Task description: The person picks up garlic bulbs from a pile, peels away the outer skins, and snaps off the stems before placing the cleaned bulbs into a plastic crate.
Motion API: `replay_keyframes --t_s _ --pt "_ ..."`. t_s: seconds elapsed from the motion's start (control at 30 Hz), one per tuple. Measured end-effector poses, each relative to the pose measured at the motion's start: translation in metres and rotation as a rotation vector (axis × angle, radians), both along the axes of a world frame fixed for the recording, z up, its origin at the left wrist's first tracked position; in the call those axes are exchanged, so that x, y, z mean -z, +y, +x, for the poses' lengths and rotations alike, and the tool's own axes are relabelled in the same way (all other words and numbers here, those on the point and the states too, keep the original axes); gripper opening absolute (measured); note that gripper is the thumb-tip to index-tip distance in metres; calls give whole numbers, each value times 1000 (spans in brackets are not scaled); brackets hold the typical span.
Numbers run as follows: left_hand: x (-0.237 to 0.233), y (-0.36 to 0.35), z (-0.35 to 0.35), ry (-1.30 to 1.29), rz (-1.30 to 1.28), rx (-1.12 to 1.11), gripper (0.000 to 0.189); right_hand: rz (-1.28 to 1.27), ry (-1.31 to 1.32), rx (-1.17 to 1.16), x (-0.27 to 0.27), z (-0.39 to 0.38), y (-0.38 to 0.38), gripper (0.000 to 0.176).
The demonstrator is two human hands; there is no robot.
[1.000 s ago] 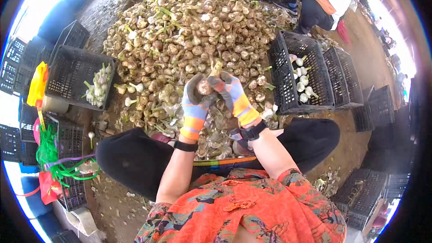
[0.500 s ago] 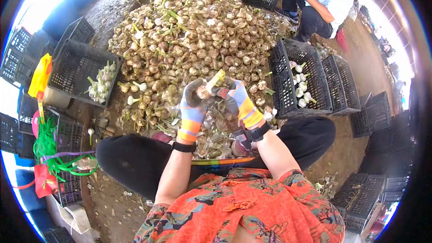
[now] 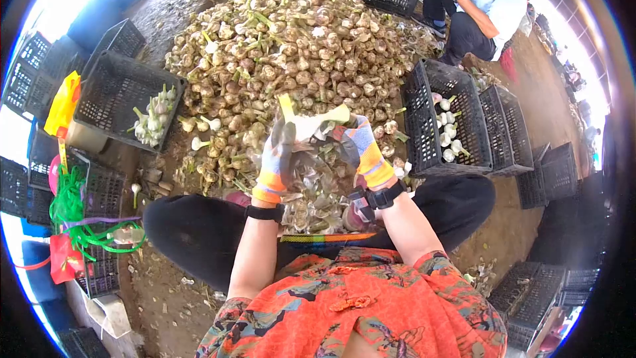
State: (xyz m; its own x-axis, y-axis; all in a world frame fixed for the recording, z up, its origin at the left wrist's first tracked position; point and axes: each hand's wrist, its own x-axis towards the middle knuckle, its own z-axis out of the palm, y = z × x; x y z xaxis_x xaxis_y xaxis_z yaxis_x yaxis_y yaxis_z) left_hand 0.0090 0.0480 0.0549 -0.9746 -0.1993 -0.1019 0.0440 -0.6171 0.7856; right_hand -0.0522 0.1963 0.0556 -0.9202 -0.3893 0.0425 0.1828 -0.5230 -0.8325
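Observation:
Between my gloved hands, over the heap's near edge, is a whitish garlic bulb (image 3: pixel 307 126), its pale green stem (image 3: pixel 336 114) pointing up and right. My left hand (image 3: pixel 274 159) is closed on the bulb's left side, where a yellow-green strip (image 3: pixel 286 106) sticks up. On the right side, my right hand (image 3: pixel 361 149) grips the bulb near the stem's base. Motion blurs the fingertips. Loose garlic skins (image 3: pixel 318 205) lie below, between my legs. Beyond my hands rises a large heap of garlic bulbs (image 3: pixel 291 46), brown-skinned with short stems.
A black crate (image 3: pixel 106 103) at left holds cleaned garlic (image 3: pixel 156 119). Another crate (image 3: pixel 414 129) at right holds several white bulbs (image 3: pixel 447 134). A person (image 3: pixel 483 6) in white gloves sits at the back right. Green netting (image 3: pixel 69 199) hangs at the far left.
The bulb now looks whiter, and a yellow-green strip stands out at its left. My hands have moved slightly apart, the left one shifting lower. The view has tilted a little.

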Motion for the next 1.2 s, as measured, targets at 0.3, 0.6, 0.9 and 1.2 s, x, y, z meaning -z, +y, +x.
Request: replay_keyframes --t_s 0.3,0.6,0.9,1.2 --pt "0 -12 2 225 -111 121 71 805 235 103 21 -41 15 28" --pt "4 -6 -3 269 -453 106 74 1387 949 -187 -56 -3 -17 22" --pt "13 -4 -1 133 -70 -119 56 905 691 70 -29 5 -22 8" --pt "25 -2 -10 -47 45 -324 29 928 799 0 -8 21 -32 24"
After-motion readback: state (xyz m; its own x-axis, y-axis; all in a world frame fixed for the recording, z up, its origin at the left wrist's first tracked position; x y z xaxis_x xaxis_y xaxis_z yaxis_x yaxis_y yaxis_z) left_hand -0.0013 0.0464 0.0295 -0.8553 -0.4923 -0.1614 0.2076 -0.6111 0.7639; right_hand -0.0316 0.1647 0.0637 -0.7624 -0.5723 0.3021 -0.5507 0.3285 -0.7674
